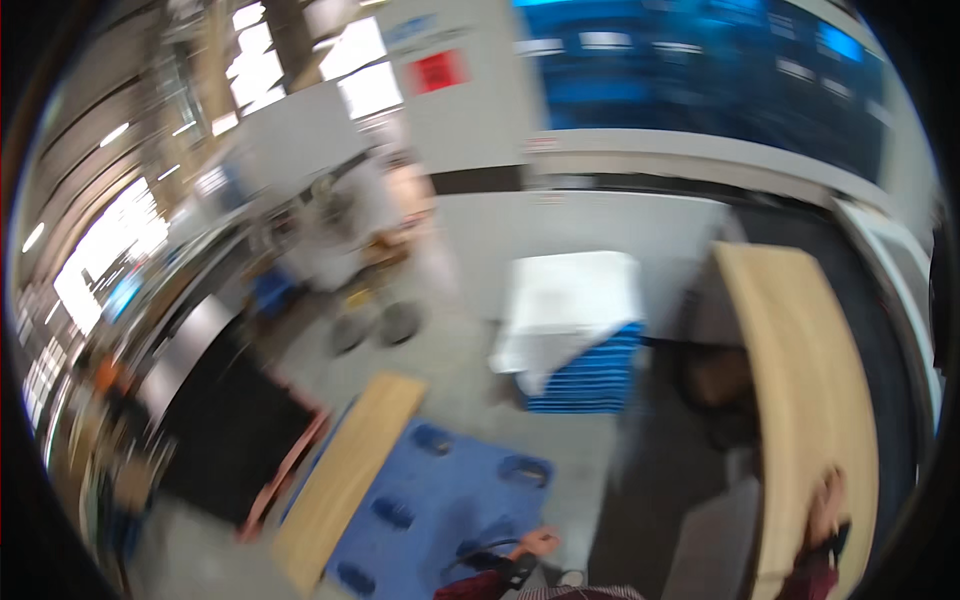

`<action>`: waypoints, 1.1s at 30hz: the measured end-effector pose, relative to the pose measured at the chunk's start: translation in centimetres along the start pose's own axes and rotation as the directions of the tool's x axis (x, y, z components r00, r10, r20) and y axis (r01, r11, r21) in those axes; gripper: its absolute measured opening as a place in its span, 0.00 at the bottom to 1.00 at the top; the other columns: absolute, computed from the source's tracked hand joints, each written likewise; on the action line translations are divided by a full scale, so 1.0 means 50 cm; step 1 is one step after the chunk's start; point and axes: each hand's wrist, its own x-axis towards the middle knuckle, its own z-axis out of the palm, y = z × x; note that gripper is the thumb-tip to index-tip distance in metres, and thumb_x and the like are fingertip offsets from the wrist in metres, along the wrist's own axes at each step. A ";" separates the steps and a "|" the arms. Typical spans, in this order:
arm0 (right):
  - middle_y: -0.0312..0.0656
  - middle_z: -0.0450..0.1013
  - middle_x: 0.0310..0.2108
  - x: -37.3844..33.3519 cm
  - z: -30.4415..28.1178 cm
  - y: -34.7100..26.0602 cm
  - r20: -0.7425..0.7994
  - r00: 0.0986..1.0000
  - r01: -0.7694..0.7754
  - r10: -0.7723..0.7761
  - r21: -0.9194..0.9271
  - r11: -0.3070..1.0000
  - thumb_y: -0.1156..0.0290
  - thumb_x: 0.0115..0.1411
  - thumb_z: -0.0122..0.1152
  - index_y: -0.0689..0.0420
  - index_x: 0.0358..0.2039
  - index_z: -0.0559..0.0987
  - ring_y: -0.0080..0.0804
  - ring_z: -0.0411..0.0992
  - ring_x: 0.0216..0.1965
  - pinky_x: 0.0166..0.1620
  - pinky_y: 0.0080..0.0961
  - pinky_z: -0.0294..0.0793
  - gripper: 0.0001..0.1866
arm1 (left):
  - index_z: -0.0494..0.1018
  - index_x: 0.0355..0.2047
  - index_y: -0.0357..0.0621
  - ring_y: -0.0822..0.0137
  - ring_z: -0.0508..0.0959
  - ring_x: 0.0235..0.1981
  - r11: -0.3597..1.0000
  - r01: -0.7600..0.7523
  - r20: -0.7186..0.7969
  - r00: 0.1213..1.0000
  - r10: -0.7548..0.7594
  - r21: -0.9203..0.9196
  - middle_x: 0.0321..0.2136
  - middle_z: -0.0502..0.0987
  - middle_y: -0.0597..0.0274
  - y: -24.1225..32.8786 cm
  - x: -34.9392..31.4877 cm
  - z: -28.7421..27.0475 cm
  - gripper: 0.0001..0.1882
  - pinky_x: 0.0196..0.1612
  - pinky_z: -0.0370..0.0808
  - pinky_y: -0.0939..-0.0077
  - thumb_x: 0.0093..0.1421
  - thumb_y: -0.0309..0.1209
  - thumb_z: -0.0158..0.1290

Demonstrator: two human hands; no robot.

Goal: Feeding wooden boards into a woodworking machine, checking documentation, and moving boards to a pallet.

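Observation:
The picture is smeared by motion. My right hand (826,512) rests on the lower part of a long light wooden board (800,370) that stands on the right; its fingers seem to wrap the board's edge. My left hand (533,545) hovers over the near corner of a blue plastic pallet (440,500). Whether it holds anything is too blurred to tell, though a thin dark loop shows beside the wrist. A second light wooden board (345,475) lies along the pallet's left side.
A stack of blue crates (590,380) topped by a white cover (575,295) stands on the grey floor ahead. A black mat (230,440) lies at the left. White partition walls and a cluttered workshop fill the back.

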 end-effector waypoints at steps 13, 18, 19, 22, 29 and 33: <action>0.52 0.67 0.43 -0.178 -0.159 -0.202 0.031 0.994 -0.086 0.101 -0.312 0.946 0.69 0.46 0.61 0.61 0.38 0.73 0.55 0.65 0.48 0.46 0.43 0.67 0.18 | 0.61 0.54 0.36 0.49 0.64 0.55 0.186 -0.919 0.379 0.319 0.869 0.348 0.53 0.64 0.45 0.882 0.162 0.166 0.30 0.56 0.61 0.63 0.53 0.35 0.56; 0.50 0.66 0.47 -0.329 -0.221 -0.227 -0.099 0.941 -0.333 0.324 -0.450 0.828 0.67 0.49 0.60 0.60 0.42 0.72 0.51 0.62 0.51 0.49 0.40 0.65 0.19 | 0.60 0.55 0.38 0.43 0.52 0.60 -0.101 -0.970 0.791 0.119 0.601 0.223 0.59 0.55 0.39 0.965 0.231 0.308 0.37 0.60 0.49 0.48 0.49 0.45 0.57; 0.50 0.66 0.47 -0.359 -0.232 -0.238 -0.189 0.908 -0.418 0.373 -0.462 0.782 0.67 0.49 0.60 0.60 0.42 0.72 0.51 0.62 0.51 0.49 0.40 0.65 0.19 | 0.60 0.55 0.38 0.42 0.51 0.61 -0.138 -0.975 0.828 0.069 0.556 0.174 0.59 0.54 0.39 0.965 0.241 0.320 0.38 0.60 0.48 0.47 0.49 0.46 0.57; 0.49 0.65 0.49 -0.421 -0.210 -0.283 -0.329 0.805 -0.592 0.494 -0.500 0.632 0.66 0.50 0.59 0.59 0.45 0.71 0.48 0.60 0.54 0.51 0.39 0.63 0.21 | 0.60 0.56 0.40 0.42 0.51 0.61 -0.210 -0.975 0.900 -0.028 0.435 0.072 0.59 0.54 0.39 0.974 0.267 0.331 0.38 0.60 0.47 0.47 0.49 0.47 0.57; 0.50 0.62 0.53 -0.422 -0.046 -0.333 -0.804 0.481 -0.870 0.349 -0.387 0.306 0.60 0.58 0.49 0.59 0.49 0.68 0.46 0.58 0.57 0.56 0.39 0.60 0.22 | 0.60 0.57 0.44 0.37 0.54 0.59 -0.417 -0.810 0.849 -0.508 0.144 -0.413 0.58 0.55 0.36 1.049 0.323 0.447 0.38 0.58 0.52 0.44 0.53 0.55 0.51; 0.52 0.65 0.49 -0.364 0.037 -0.425 -0.905 0.256 -0.958 0.340 -0.189 0.218 0.62 0.59 0.50 0.60 0.44 0.72 0.50 0.60 0.55 0.55 0.41 0.60 0.17 | 0.62 0.56 0.42 0.36 0.51 0.60 0.077 -0.818 0.818 -0.555 0.149 -0.570 0.58 0.53 0.31 1.076 0.321 0.506 0.41 0.60 0.50 0.47 0.48 0.57 0.55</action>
